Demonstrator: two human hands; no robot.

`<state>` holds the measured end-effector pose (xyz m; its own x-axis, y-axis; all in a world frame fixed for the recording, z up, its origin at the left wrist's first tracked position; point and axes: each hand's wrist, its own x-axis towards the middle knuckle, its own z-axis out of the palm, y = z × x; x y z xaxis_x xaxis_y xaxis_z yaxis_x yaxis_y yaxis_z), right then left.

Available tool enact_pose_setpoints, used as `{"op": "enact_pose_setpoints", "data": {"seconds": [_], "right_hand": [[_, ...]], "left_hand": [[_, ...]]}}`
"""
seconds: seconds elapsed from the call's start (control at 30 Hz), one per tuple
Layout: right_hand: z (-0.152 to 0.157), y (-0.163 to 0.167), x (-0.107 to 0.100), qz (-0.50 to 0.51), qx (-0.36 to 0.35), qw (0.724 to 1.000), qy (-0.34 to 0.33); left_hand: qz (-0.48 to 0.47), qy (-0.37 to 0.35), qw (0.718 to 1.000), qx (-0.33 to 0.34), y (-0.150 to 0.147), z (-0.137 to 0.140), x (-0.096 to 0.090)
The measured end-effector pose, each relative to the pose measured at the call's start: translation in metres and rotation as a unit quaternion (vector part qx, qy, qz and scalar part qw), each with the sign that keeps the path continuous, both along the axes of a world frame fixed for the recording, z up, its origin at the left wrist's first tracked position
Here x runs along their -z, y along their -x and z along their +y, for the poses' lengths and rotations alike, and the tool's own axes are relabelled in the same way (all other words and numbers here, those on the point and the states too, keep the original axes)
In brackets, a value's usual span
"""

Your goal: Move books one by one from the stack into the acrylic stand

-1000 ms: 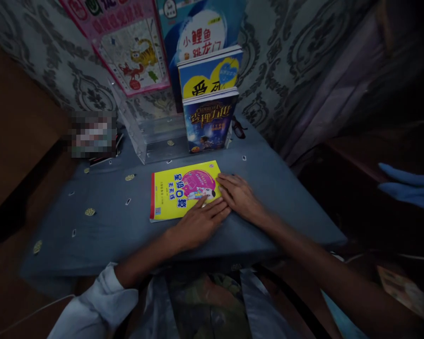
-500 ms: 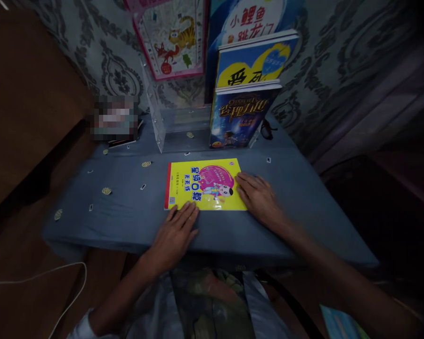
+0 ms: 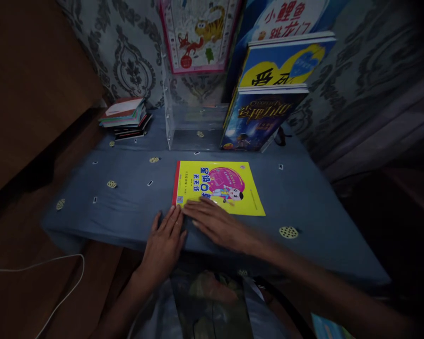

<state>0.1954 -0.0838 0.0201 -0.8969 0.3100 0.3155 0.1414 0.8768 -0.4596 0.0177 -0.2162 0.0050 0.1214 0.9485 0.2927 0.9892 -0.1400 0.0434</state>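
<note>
A yellow workbook [image 3: 250, 188] with a red spine strip and a pink cartoon panel lies flat on the blue tablecloth. My left hand [image 3: 164, 242] rests at its lower left corner, fingertips on or against the edge, fingers stretched out. Over the book's lower edge lies my right hand [image 3: 217, 226], its fingers extended flat and pointing left, close to the left fingertips. It covers part of the cover's printed title. Neither hand grips anything.
Behind the book stands a clear acrylic rack [image 3: 194, 136]. It holds a dark blue book [image 3: 261, 117], a blue and yellow book [image 3: 289, 61] and a pink-framed animal picture book [image 3: 201, 37]. A stack of small books [image 3: 125, 117] sits at the back left. Dark glasses [image 3: 281, 136] lie behind the rack's right side.
My right hand has moved left from the book's right edge to its lower left part. My left hand has slid slightly left to the corner. The view has shifted a little.
</note>
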Motion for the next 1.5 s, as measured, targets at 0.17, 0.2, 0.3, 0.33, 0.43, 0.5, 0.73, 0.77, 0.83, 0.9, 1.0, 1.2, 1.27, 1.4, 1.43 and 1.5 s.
{"op": "enact_pose_setpoints", "data": {"seconds": [0.17,0.2,0.3,0.33,0.43,0.5,0.73,0.77,0.83,0.9,1.0,1.2,1.27,1.4,1.43,1.5], "right_hand": [[0.003,0.029,-0.007,-0.04,-0.019,0.998,0.045],[0.008,0.032,-0.007,-0.055,-0.024,0.997,0.048],[0.03,0.043,-0.006,-0.087,-0.031,0.995,0.04],[0.04,0.048,-0.005,-0.092,-0.027,0.995,0.033],[0.072,0.063,-0.003,-0.096,0.007,0.995,0.008],[0.092,0.072,-0.002,-0.095,0.035,0.995,-0.01],[0.111,0.088,0.005,-0.095,0.098,0.99,-0.043],[0.106,0.09,0.006,-0.105,0.114,0.987,-0.049],[0.092,0.096,0.008,-0.125,0.155,0.978,-0.061],[0.074,0.101,0.008,-0.138,0.187,0.97,-0.068],[0.042,0.103,0.007,-0.137,0.186,0.971,-0.061],[-0.002,0.088,0.002,-0.094,0.136,0.985,-0.053],[-0.008,0.078,-0.001,-0.095,0.114,0.988,-0.051],[-0.015,0.053,-0.008,-0.095,0.038,0.994,-0.043],[-0.016,0.046,-0.009,-0.091,0.02,0.995,-0.037],[-0.018,0.031,-0.014,-0.085,-0.017,0.996,-0.022]], "left_hand": [[-0.009,-0.022,1.0,-0.005,0.0,0.002,0.002],[-0.011,-0.029,0.999,-0.006,0.0,0.003,0.003],[-0.012,-0.057,0.998,0.0,0.001,0.005,0.005],[-0.012,-0.065,0.998,0.003,0.001,0.006,0.006],[-0.014,-0.066,0.998,0.009,0.004,0.007,0.005],[-0.017,-0.052,0.998,0.016,0.007,0.008,0.004],[-0.028,-0.028,0.998,0.04,0.012,0.014,-0.002],[-0.035,-0.023,0.998,0.044,0.015,0.015,-0.005],[-0.056,0.001,0.997,0.058,0.025,0.022,-0.015],[-0.093,0.05,0.992,0.074,0.041,0.036,-0.03],[-0.154,0.112,0.978,0.083,0.065,0.075,-0.057],[-0.107,0.119,0.983,0.093,0.042,0.177,-0.072],[-0.066,0.139,0.983,0.097,0.021,0.195,-0.064],[-0.043,0.128,0.988,0.072,-0.008,0.201,-0.052],[-0.052,0.131,0.988,0.057,-0.01,0.201,-0.051],[-0.08,0.15,0.985,0.035,-0.01,0.201,-0.05]]}}
